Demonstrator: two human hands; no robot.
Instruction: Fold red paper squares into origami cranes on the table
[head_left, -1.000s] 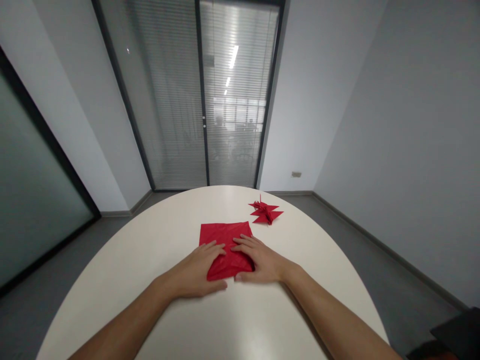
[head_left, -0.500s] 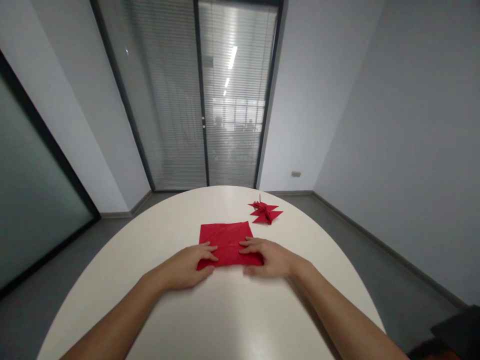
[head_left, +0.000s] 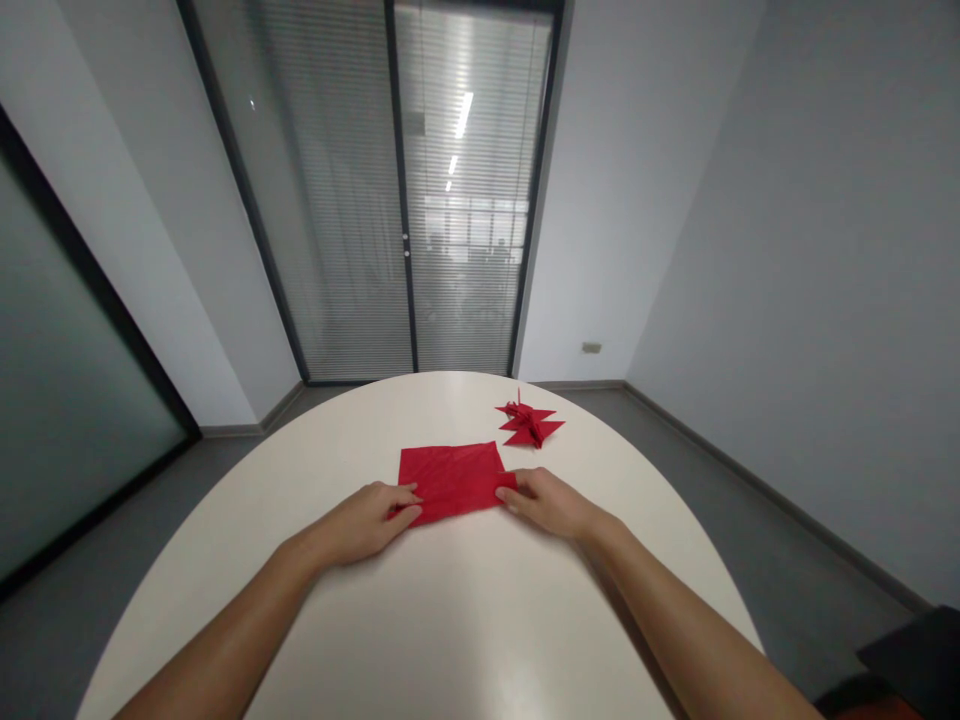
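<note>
A sheet of red paper point(head_left: 454, 475) lies on the white round table point(head_left: 420, 630), its near edge turned up. My left hand point(head_left: 371, 520) pinches the near left corner, with the thumb in front and the fingers behind. At the near right corner my right hand point(head_left: 551, 500) grips the paper between thumb and fingers, and a small red flap is lifted there. The fingertips of both hands are partly hidden by the paper.
Folded red paper pieces point(head_left: 529, 425), pointed like origami cranes, rest together beyond my right hand. A dark object point(head_left: 915, 660) shows beside the table at the lower right. Glass doors with blinds point(head_left: 472, 200) stand behind the table.
My hands have gone from lying over the near part of the paper to pinching its near corners. The right hand has moved outward, and the near edge now sits farther from me.
</note>
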